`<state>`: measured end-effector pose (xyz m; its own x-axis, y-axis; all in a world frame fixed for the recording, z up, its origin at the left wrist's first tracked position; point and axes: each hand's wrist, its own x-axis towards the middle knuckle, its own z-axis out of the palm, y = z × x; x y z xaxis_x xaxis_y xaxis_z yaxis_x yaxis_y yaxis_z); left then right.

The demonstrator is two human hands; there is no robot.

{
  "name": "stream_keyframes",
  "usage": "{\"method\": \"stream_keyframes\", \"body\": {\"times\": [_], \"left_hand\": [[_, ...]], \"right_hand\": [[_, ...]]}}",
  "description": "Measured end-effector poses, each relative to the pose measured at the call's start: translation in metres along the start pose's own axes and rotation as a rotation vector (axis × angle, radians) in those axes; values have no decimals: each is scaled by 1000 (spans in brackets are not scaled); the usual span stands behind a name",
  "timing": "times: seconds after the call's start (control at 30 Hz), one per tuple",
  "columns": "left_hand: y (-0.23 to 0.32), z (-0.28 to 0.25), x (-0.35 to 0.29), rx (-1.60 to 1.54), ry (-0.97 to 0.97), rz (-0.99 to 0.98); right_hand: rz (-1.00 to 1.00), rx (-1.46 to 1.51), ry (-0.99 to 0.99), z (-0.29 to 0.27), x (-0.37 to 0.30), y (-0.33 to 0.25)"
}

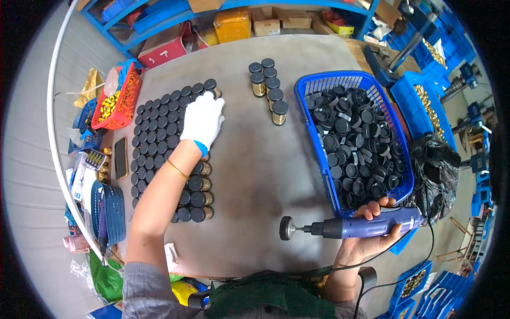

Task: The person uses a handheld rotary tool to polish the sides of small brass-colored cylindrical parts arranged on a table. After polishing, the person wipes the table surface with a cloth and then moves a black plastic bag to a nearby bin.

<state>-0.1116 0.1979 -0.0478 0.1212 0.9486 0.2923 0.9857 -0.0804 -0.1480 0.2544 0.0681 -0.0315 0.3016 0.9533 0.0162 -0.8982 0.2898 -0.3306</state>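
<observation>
My left hand (203, 118), in a white glove, reaches over the far right corner of a block of black-capped brass-coloured cylinders (159, 127). Its fingers curl down beside the corner cylinder (210, 84); whatever lies under them is hidden. My bare right hand (380, 231) is wrapped round a purple corded electric screwdriver (366, 225), held level above the near right part of the table. A round black-rimmed head (287, 228) on the screwdriver points left. Several more capped cylinders (272, 83) stand upright in a small group at the far middle.
A blue basket (303, 106) full of loose black caps stands on the right. A phone (121, 158) lies at the left edge near a red basket (137, 87). Blue bins (419, 106), a black plastic bag (436, 175) and the screwdriver's cord (431, 244) are at the right.
</observation>
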Motion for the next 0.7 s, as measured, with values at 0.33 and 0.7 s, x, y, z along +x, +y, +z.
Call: {"method": "stream_keyframes", "body": {"times": [0.33,0.7], "left_hand": [[106,-27,23,-498,-183,8],[122,-89,-131,-2176,-1150,-483]], "right_hand": [[22,0,-25,13,-11,-3],[-146,116,-3,4,-4,-45]]}}
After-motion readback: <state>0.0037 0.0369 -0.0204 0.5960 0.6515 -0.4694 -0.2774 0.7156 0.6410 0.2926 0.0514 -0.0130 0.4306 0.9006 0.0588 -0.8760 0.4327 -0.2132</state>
